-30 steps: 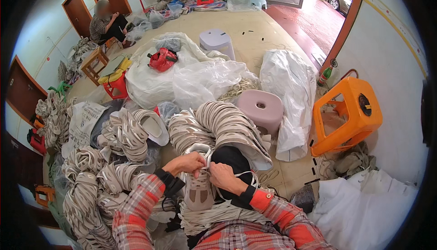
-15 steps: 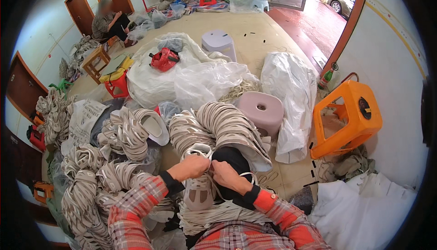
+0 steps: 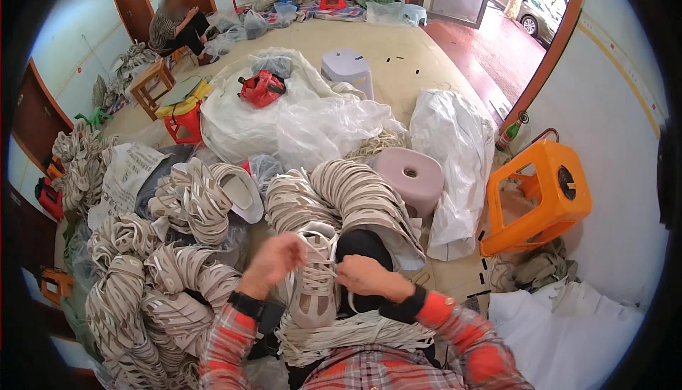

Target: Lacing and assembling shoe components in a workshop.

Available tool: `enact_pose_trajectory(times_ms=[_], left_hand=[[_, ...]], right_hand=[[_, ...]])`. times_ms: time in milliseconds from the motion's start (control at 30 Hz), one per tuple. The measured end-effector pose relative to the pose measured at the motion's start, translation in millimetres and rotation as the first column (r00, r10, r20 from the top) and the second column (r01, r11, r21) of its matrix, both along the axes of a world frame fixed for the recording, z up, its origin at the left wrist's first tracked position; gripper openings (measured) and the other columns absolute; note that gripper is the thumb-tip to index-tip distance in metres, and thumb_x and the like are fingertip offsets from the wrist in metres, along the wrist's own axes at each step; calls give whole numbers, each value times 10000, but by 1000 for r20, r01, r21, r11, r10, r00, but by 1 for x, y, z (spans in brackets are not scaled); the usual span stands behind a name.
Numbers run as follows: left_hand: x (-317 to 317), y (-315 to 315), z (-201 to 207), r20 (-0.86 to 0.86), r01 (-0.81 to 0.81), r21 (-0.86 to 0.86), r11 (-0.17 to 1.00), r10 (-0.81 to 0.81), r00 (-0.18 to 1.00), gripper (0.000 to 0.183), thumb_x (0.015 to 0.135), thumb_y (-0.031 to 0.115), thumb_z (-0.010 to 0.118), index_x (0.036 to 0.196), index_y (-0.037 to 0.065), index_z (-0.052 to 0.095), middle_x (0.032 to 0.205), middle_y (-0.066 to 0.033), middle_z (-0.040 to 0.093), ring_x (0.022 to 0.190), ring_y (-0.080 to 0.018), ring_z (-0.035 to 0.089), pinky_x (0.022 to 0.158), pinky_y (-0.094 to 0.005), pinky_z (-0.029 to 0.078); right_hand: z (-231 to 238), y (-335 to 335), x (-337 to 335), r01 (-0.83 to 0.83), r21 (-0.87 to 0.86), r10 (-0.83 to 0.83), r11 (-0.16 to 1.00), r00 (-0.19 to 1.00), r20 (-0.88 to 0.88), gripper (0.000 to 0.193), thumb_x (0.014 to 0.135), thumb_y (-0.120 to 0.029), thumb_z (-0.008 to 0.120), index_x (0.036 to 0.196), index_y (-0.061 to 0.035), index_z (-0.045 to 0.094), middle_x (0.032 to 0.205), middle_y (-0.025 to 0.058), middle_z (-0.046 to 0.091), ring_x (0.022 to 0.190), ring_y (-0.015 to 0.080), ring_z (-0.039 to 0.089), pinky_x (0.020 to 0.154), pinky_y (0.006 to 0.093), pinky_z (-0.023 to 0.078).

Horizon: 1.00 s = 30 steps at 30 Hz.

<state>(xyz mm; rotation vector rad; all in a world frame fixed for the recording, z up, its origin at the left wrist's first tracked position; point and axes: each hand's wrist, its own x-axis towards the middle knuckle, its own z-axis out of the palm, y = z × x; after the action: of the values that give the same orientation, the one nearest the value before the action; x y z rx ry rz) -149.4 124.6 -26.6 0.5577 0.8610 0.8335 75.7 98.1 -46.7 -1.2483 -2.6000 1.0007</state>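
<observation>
A beige shoe upper point(image 3: 313, 290) with pale laces lies over my lap, its toe toward me. My right hand point(image 3: 369, 277) is closed in a pinch at its right edge, on a white shoelace point(image 3: 331, 272) by the eyelets. To the left of the upper, my left hand point(image 3: 275, 261) is raised; it is blurred, so its finger grip is unclear. A thick bundle of pale laces point(image 3: 355, 338) lies across my lap. Just beyond my hands, two curved stacks of nested shoe uppers point(image 3: 366, 195) stand side by side.
Many piled uppers point(image 3: 128, 305) lie to my left. A mauve stool point(image 3: 410, 173) and white sacks point(image 3: 451, 148) stand ahead; an orange stool point(image 3: 543, 195) is at right, above white cloth point(image 3: 561, 337). A seated person point(image 3: 170, 31) is by the far-left doors.
My left hand has moved left and down from the lacing, away from my right hand. The right hand has shifted slightly right. More of the upper's lacing now shows between them.
</observation>
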Motion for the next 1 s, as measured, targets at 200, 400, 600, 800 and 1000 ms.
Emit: enact_pose_trajectory(times_ms=[200, 400, 600, 800, 1000], left_hand=[[-208, 50, 44, 575, -681, 218, 699, 472, 668, 134, 892, 93, 463, 919, -17, 534, 802, -80, 538, 731, -161, 497, 667, -285, 410], [-368, 63, 132, 516, -732, 524, 435, 521, 680, 128, 909, 96, 452, 963, -9, 499, 845, -59, 503, 719, -150, 461, 651, -258, 382], [-254, 71, 189, 246, -375, 784, 495, 307, 919, 143, 932, 101, 432, 1001, -17, 473, 872, -53, 496, 735, -135, 455, 663, -275, 380], [-214, 50, 194, 231, -396, 616, 681, 324, 917, 171, 914, 111, 473, 1023, -20, 485, 950, -70, 538, 668, -83, 457, 610, -209, 407], [-68, 10, 102, -696, 310, 715, 627, 679, 234, 143, 861, 64, 476, 989, 68, 540, 741, -59, 640, 627, -124, 566, 572, -287, 444]], right_hand=[[53, 14, 31, -213, -315, 168, 925, 972, -163, 250, 765, -227, 542, 807, 10, 608, 749, 241, 578, 772, 398, 568, 683, 420, 451], [3, 36, 11, -175, -142, 120, 974, 936, -332, 229, 826, -200, 571, 956, -13, 596, 680, 117, 586, 603, 248, 556, 577, 343, 424], [13, 50, -5, 61, -311, -198, 949, 881, -431, 258, 802, -182, 545, 978, 2, 586, 769, 153, 620, 710, 269, 609, 674, 343, 470], [-18, 28, -63, -33, -77, -1, 996, 915, -404, 197, 839, -156, 538, 980, -19, 553, 783, 165, 604, 688, 301, 601, 602, 372, 476], [39, -45, -77, -359, 36, 350, 933, 878, -327, 204, 792, -150, 499, 946, -28, 554, 770, 178, 611, 696, 356, 606, 651, 444, 481]])
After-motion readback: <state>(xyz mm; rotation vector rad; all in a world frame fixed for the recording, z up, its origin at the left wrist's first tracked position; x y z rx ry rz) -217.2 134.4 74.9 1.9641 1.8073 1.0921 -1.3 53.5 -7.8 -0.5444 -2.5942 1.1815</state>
